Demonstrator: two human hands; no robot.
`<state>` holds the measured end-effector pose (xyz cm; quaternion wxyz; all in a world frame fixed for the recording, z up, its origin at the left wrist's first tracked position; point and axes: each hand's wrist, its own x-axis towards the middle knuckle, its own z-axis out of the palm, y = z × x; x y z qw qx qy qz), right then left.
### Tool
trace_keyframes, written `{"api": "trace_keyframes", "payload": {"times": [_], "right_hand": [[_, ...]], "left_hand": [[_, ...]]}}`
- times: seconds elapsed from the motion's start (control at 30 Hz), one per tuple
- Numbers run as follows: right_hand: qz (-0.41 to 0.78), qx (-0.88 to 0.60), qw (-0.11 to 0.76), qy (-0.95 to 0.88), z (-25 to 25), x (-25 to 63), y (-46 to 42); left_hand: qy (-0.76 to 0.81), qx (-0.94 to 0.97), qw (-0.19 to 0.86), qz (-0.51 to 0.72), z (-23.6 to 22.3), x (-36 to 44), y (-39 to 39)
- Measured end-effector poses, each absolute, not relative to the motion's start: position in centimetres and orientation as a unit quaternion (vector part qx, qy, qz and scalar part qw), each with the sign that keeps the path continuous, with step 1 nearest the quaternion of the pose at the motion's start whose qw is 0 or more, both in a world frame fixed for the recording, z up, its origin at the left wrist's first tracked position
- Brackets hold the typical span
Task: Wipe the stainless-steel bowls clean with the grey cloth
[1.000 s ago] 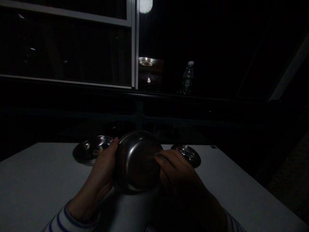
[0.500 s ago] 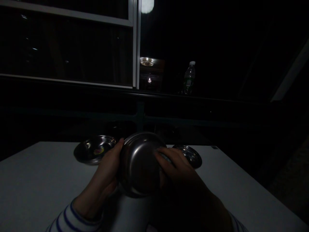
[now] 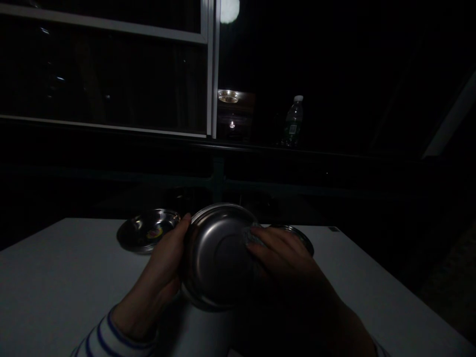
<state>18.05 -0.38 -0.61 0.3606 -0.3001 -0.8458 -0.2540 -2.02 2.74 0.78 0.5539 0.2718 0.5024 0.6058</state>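
At lower centre, my left hand (image 3: 167,260) clamps a smooth, round metal bowl (image 3: 219,258); my right hand (image 3: 288,260) pinches a rough, greyish wad (image 3: 252,236) against it.

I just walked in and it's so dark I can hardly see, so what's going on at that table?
The person's left hand holds a metal bowl by its left side, underside toward the camera. The right hand holds a grey wad at the bowl's right side; it is too dark to tell what the wad is. On the white table are a left dish and a right dish, partly hidden by the right hand. A bottle stands farther back.
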Motion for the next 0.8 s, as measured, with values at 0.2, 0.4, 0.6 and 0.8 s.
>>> {"api": "trace_keyframes", "payload": {"times": [0.2, 0.4, 0.6, 0.8], "right_hand": [[-0.217, -0.249, 0.370, -0.868, -1.7, 15.9, -0.6], [-0.244, -0.282, 0.382, -0.846, -2.1, 16.2, -0.1], [-0.226, -0.250, 0.397, -0.854, -2.6, 15.4, 0.0], [-0.227, -0.269, 0.416, -0.839, -2.9, 15.4, 0.4]], "left_hand": [[0.519, 0.275, 0.536, 0.606, 0.9, -2.0, 2.8], [0.529, 0.287, 0.530, 0.598, 0.6, -1.7, 3.0], [0.531, 0.278, 0.541, 0.590, 0.7, -1.7, 2.8], [0.537, 0.279, 0.538, 0.586, 0.5, -1.5, 2.9]]}}
